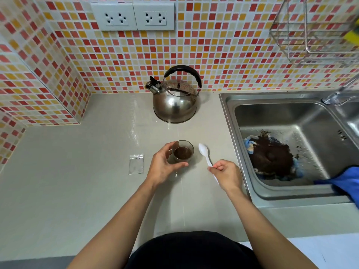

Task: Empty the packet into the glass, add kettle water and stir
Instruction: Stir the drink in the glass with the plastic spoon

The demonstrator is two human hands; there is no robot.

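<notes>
A small clear glass with dark brown liquid stands on the grey counter. My left hand wraps around its left side and front. My right hand pinches the handle of a white plastic spoon, whose bowl points up and away, just right of the glass and outside it. A flat clear packet lies on the counter to the left of the glass. The steel kettle with a black handle stands upright near the tiled wall, behind the glass.
A steel sink sits to the right, holding a dark brown pile on a blue cloth. A blue cloth drapes over its front right rim. Wall sockets and a wire rack hang above.
</notes>
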